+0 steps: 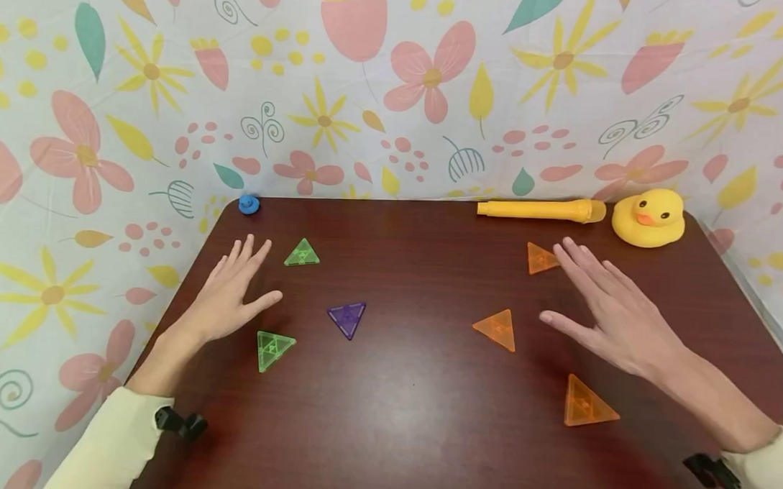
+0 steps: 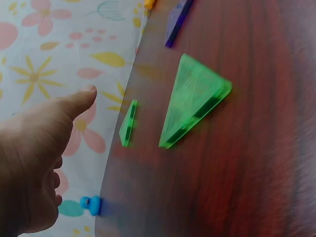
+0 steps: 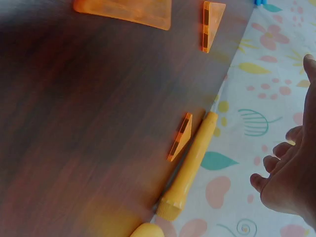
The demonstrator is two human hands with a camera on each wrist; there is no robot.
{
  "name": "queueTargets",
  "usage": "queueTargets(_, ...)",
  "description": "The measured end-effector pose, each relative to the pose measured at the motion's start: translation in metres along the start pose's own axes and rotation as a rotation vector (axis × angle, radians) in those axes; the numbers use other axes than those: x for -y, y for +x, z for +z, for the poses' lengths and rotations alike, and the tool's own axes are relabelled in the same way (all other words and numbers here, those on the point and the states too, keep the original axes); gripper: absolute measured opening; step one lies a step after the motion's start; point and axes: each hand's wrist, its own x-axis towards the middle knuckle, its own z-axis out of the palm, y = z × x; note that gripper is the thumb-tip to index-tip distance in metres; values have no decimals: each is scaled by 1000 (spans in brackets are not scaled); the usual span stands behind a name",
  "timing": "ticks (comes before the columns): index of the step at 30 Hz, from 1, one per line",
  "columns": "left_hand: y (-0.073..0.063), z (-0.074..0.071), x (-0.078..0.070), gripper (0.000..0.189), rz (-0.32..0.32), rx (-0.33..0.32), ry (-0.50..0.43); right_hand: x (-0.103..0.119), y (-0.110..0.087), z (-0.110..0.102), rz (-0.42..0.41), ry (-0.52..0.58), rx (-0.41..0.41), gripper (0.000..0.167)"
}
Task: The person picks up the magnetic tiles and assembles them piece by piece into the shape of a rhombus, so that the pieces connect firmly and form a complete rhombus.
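Note:
Both hands are held out over the dark table with fingers extended and nothing in them. My left hand [image 1: 224, 296] is nearest two green triangular tiles, one beyond its thumb [image 1: 303, 253] and one nearer the body [image 2: 195, 101]. A purple triangular tile [image 1: 348, 319] lies to their right. My right hand [image 1: 622, 317] has its fingertips beside an orange triangular tile [image 1: 541, 259] at the back; whether they touch cannot be told. Another orange tile [image 1: 497, 329] lies left of that hand, and a third orange tile [image 1: 588, 402] lies in front of its wrist.
A small blue duck [image 1: 248, 204] sits at the back left corner. Along the back edge lie a yellow toy microphone [image 1: 540, 209] and a large yellow rubber duck [image 1: 649, 218]. Flower-patterned cloth [image 1: 384, 93] hangs behind the table [image 1: 398, 432].

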Motion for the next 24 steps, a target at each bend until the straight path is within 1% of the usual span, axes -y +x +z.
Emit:
queueTargets(4, 8, -5, 12, 101, -31, 15, -85, 4, 19, 0, -13, 53, 15, 113)
queueTargets(7, 16, -7, 20, 101, -49, 25, -149, 11, 31, 3, 2, 115, 58, 118)
queueTargets(10, 23, -7, 26, 99, -68, 33, -194, 21, 39, 10, 3, 177, 95, 122)
queueTargets(14, 35, -6, 33, 100, -98, 50, -195, 35, 49, 23, -26, 270, 157, 125)
queueTargets(16, 42, -5, 36, 102, -109, 69, -189, 42, 53, 30, -33, 319, 192, 126)
queueTargets(21, 59, -1, 42, 102, -123, 124, -191, 60, 60, 43, -29, 452, 222, 125)
queueTargets(24, 66, 1, 45, 101, -133, 143, -203, 70, 66, 49, -35, 519, 235, 122)
